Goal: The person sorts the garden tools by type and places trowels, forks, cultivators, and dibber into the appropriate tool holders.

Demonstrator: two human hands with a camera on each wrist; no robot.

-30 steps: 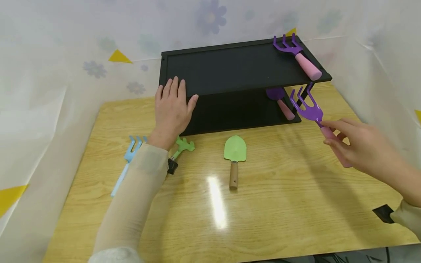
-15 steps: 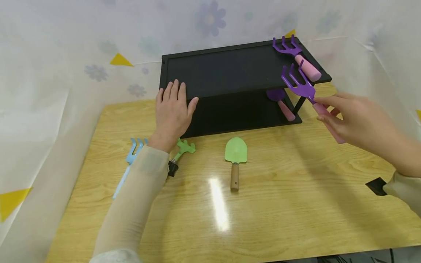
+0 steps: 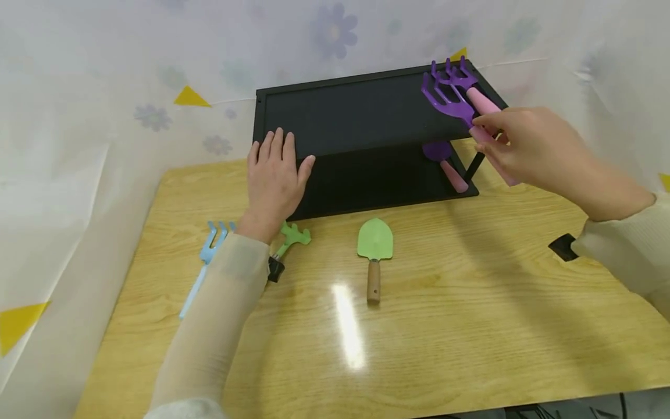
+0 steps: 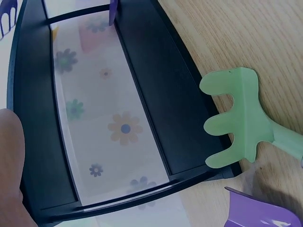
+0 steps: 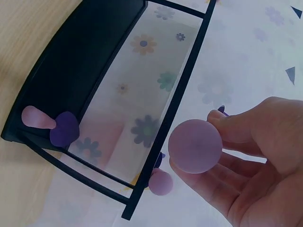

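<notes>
My left hand [image 3: 274,180] rests with straight fingers on the left front of the black two-tier shelf [image 3: 345,113]. My right hand [image 3: 544,154] pinches the pink handle of a purple garden fork [image 3: 452,109] over the shelf's right front edge; in the right wrist view the handle's round end [image 5: 195,146] faces the camera. Behind the fork lies a purple cultivator [image 3: 483,100] with a pink handle, on the top tier, partly covered by the fork and hand. On the lower tier, a small purple trowel [image 3: 454,177] with a pink handle lies at the right.
On the wooden table [image 3: 445,331] lie a green trowel [image 3: 375,240], a green hand rake [image 3: 296,234] and a light blue rake [image 3: 195,290], the last two partly behind my left forearm. In the left wrist view a purple scoop-like piece [image 4: 262,213] shows. A flowered sheet [image 3: 220,52] stands behind.
My right hand has carried the purple fork up and to the left, from beside the shelf to over its top right part. The left hand has stayed on the shelf.
</notes>
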